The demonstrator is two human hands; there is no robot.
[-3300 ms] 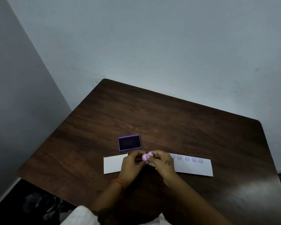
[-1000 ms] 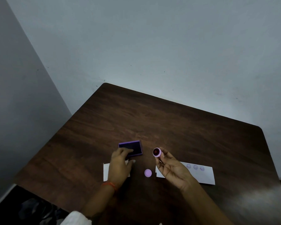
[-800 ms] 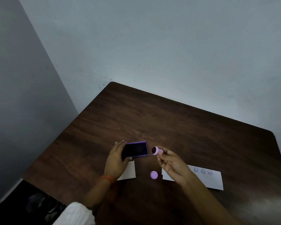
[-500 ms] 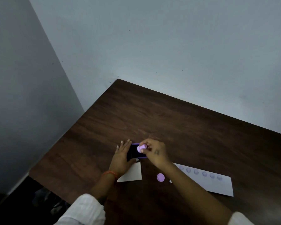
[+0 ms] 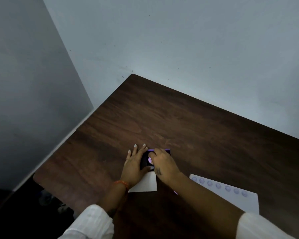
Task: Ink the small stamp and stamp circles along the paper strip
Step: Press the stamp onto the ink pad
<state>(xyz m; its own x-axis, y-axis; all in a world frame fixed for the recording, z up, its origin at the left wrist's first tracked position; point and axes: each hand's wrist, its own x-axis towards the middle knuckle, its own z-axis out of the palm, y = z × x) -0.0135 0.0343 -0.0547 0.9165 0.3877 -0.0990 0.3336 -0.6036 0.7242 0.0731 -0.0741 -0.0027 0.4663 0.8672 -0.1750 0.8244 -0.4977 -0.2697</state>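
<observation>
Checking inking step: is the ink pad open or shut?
Open. The ink pad shows its dark ink face inside a purple rim, and the right hand holds the stamp down on it.

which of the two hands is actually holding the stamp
The right hand: its fingertips pinch the small lilac stamp on the ink pad. The left hand lies flat, steadying the pad.

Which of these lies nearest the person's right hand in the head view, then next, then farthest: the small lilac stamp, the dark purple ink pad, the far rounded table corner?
1. Small lilac stamp: in the right hand's grip.
2. Dark purple ink pad: under the stamp, beneath the hand.
3. Far rounded table corner: well beyond, by the wall.
</observation>
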